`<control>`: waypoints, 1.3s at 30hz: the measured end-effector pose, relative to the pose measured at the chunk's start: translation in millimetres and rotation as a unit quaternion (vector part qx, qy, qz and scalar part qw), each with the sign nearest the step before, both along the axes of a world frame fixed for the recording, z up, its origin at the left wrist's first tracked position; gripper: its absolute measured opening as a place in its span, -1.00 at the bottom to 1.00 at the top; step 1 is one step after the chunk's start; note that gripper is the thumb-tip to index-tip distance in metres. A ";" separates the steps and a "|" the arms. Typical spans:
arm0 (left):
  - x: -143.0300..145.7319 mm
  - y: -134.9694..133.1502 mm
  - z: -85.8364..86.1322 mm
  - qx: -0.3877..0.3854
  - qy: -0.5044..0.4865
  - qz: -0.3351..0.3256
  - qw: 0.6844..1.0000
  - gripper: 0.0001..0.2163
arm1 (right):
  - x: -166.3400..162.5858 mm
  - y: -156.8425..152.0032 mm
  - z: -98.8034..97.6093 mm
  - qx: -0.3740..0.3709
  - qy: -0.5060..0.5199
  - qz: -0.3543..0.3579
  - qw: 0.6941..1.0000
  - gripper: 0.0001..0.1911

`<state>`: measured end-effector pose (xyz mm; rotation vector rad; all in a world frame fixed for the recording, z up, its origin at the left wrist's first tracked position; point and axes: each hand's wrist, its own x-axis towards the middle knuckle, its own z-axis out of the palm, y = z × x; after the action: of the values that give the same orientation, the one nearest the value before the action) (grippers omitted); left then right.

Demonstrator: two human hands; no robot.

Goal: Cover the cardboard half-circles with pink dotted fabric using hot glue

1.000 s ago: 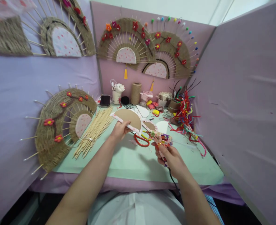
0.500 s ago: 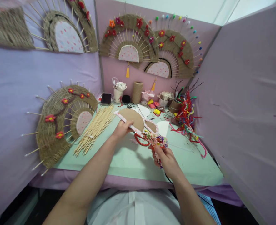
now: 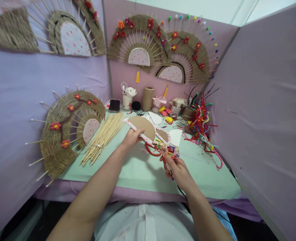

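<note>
My left hand grips a brown cardboard half-disc by its straight edge, thumb on top. Pink-and-white spotted cloth is folded over that edge. In my right hand is a flower-patterned glue gun, fingers wrapped round its handle and a dark cord trailing below. The gun's front end is close to the lower right corner of the half-disc; whether they touch I cannot tell. Red-handled scissors lie beneath, partly covered. Just behind rests a smaller cloth-edged cardboard half-disc.
Thin wooden sticks lie on the left. A twine-woven fan leans at the left wall. Twine spool, white jug and tangled coloured pipe cleaners line the back and right. White paper pieces lie beyond my right hand.
The view has shifted slightly, so the surroundings appear a little further right. Both hands keep their holds, and the glue gun stays near the half-disc's corner.
</note>
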<state>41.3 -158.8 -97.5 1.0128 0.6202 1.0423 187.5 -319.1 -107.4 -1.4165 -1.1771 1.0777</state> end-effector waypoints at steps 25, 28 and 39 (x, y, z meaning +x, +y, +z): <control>0.2 -0.8 -1.3 0.013 -0.001 -0.015 1.000 -0.76 | 3.5 -1.4 -4.5 -0.010 -0.043 0.001 0.999 -0.50; 0.1 -1.0 -1.1 0.010 0.003 -0.015 1.000 -0.75 | 2.6 -1.7 -2.4 -0.010 -0.035 -0.003 0.999 -0.49; 0.2 -3.4 1.7 0.009 0.016 -0.020 1.000 -0.73 | 5.1 -1.5 -2.2 -0.012 -0.042 -0.012 0.999 -0.48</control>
<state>41.5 -162.2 -95.7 1.0550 0.6156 0.9990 192.6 -320.6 -109.6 -1.5033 -1.2071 1.0284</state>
